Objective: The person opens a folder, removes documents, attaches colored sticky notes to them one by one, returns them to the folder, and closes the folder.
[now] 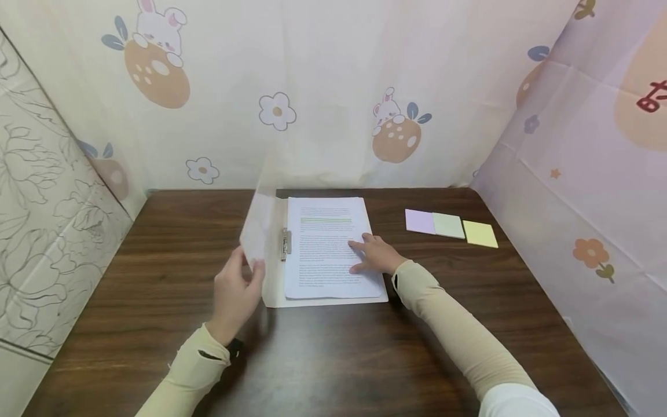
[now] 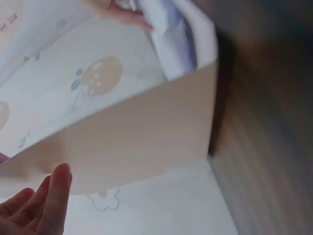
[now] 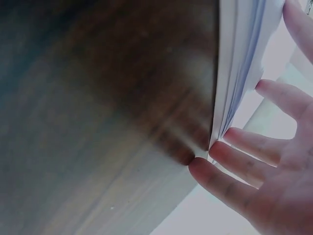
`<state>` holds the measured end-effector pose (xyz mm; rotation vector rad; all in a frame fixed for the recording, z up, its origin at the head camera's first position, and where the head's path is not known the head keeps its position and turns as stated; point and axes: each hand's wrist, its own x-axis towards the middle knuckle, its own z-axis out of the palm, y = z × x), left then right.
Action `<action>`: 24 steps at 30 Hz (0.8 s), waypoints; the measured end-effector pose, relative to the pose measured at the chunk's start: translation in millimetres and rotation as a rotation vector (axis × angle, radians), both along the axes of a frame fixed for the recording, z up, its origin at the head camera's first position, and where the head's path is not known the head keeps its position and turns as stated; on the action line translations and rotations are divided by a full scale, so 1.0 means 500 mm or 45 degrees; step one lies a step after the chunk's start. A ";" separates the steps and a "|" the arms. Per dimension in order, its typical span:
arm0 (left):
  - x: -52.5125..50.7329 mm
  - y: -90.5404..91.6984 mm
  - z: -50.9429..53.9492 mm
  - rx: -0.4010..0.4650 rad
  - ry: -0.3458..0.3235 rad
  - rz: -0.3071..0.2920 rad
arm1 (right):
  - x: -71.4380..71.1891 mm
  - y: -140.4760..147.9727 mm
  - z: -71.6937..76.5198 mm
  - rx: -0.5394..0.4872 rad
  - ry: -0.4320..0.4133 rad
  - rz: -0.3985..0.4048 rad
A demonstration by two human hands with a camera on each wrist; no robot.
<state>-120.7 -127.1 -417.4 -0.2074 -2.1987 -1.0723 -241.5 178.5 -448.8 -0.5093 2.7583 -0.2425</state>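
A cream-coloured folder (image 1: 273, 292) lies opened on the table, its front cover (image 1: 256, 229) standing nearly upright on the left. Inside it is a stack of printed sheets (image 1: 325, 255), with a green highlighted line near the top, beside a metal clip (image 1: 285, 244) at the spine. My left hand (image 1: 237, 292) holds the cover's free edge between thumb and fingers; in the left wrist view the fingers (image 2: 55, 196) lie along the cover's outer face. With fingers spread, my right hand (image 1: 380, 255) rests on the sheets' right edge. Its fingertips (image 3: 220, 147) touch the stack's side in the right wrist view.
To the right of the folder, purple (image 1: 419, 222), pale green (image 1: 448, 225) and yellow (image 1: 480, 234) sticky note pads sit in a row on the dark wooden table (image 1: 333, 359). Patterned curtains (image 1: 333, 150) stand behind the table and along its sides.
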 end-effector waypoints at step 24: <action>-0.017 -0.139 0.082 0.355 0.246 0.470 | 0.003 0.000 0.001 0.011 -0.021 -0.019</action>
